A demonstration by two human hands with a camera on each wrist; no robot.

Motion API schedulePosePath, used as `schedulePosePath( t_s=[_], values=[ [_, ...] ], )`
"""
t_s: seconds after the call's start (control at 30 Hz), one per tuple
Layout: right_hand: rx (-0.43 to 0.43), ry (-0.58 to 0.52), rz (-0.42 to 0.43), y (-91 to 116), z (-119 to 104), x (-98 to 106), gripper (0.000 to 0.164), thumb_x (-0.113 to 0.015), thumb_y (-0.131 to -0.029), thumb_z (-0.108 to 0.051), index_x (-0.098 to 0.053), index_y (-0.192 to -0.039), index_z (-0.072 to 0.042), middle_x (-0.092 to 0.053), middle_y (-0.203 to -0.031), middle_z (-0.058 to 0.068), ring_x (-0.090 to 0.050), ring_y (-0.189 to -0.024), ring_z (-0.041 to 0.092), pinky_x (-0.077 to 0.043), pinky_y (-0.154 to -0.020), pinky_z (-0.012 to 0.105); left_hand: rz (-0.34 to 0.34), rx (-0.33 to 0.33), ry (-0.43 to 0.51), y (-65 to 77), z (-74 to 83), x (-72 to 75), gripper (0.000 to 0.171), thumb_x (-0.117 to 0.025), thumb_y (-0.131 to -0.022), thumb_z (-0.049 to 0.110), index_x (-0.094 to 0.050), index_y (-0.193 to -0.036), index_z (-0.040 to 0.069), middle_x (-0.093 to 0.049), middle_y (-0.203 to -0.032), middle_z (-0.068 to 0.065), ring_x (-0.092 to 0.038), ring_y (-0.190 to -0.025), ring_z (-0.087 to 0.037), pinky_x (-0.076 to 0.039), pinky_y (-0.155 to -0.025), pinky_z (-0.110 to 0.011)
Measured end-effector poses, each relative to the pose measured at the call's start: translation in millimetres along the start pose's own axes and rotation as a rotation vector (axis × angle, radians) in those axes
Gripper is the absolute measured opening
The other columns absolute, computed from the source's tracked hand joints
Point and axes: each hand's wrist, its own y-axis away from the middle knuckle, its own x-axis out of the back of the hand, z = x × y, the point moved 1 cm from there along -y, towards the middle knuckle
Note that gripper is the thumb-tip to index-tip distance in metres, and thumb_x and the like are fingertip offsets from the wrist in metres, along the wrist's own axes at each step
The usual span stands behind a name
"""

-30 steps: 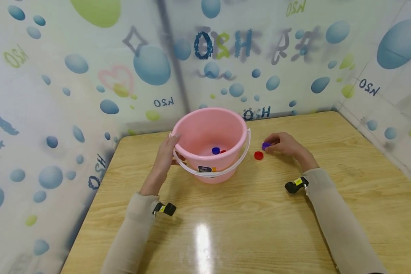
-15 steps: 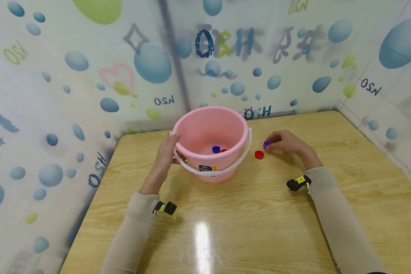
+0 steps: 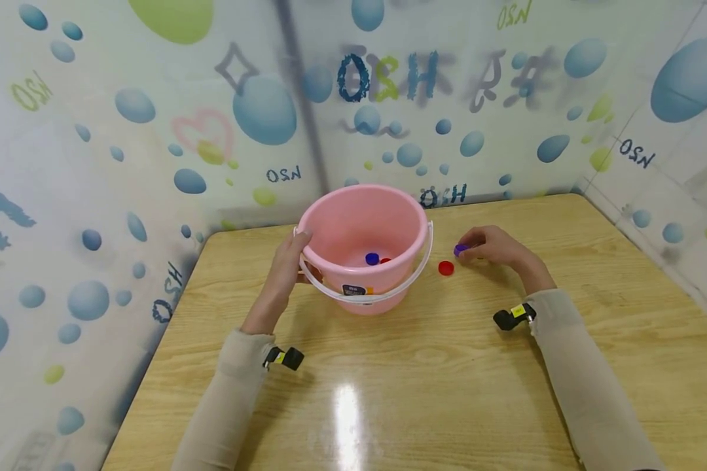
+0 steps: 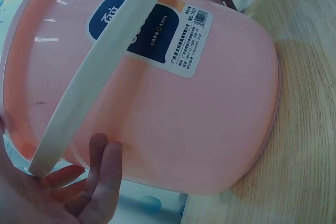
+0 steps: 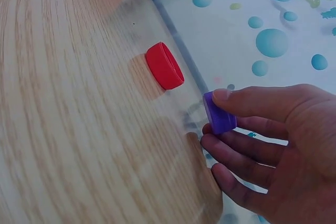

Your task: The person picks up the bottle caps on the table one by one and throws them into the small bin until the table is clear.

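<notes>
My left hand grips the rim of a pink bucket at its left side, thumb over the edge. In the left wrist view, other fingers lie against its outer wall. The bucket's white handle hangs down across the labelled front. Inside lie a blue bottle cap and a partly hidden red piece. Right of the bucket, my right hand pinches a purple bottle cap between thumb and fingers, low by the tabletop. Beside it, a red bottle cap rests on the table.
The wooden table backs onto a wall printed with blue and green drops, with more wall at both sides. The bucket stands near the table's back edge. A small black camera sits at each wrist.
My right hand, pinching the purple cap, has shifted very slightly right, a little farther from the red cap. My left hand and the bucket have stayed about where they were.
</notes>
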Motion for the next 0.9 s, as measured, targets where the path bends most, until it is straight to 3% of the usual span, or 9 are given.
schedulePosePath(
  t_s=[0.23, 0.47, 0.67, 0.9],
  values=[
    [0.01, 0.021, 0.011, 0, -1, 1, 0.044, -0.073, -0.096, -0.024, -0.061, -0.132, -0.001, -0.063, -0.131, 0.022, -0.057, -0.115, 0.035, -0.051, -0.098, 0.039, -0.001, 0.0, 0.002, 0.3, 0.3, -0.2, 0.054, -0.041, -0.104, 0.053, -0.054, -0.129, 0.007, -0.064, -0.068, 0.002, -0.069, -0.071, -0.041, -0.062, -0.06, -0.037],
    [-0.002, -0.002, -0.003, 1, -1, 1, 0.046, -0.073, -0.096, -0.025, -0.06, -0.133, -0.001, -0.061, -0.133, 0.022, -0.059, -0.115, 0.034, -0.056, -0.094, 0.035, -0.005, 0.003, 0.004, 0.0, 0.4, 0.2, 0.055, -0.042, -0.104, 0.053, -0.054, -0.129, 0.006, -0.064, -0.066, 0.003, -0.068, -0.066, -0.031, -0.061, -0.059, -0.036],
    [0.011, -0.007, 0.009, 1, -4, 1, 0.047, -0.075, -0.095, -0.027, -0.061, -0.132, -0.003, -0.062, -0.131, 0.021, -0.059, -0.113, 0.032, -0.056, -0.088, 0.032, -0.005, 0.006, 0.009, -1.4, 0.0, 0.3, 0.055, -0.041, -0.104, 0.052, -0.055, -0.125, 0.003, -0.063, -0.065, 0.003, -0.068, -0.067, -0.033, -0.061, -0.059, -0.036],
    [0.058, 0.02, 0.043, 4, -13, 4, 0.042, -0.072, -0.097, -0.022, -0.062, -0.131, -0.001, -0.063, -0.131, 0.022, -0.059, -0.116, 0.036, -0.053, -0.096, 0.04, -0.01, 0.003, 0.02, -1.6, 0.6, 0.1, 0.055, -0.042, -0.104, 0.052, -0.056, -0.124, 0.002, -0.063, -0.064, 0.003, -0.068, -0.065, -0.03, -0.061, -0.059, -0.035]
  ],
)
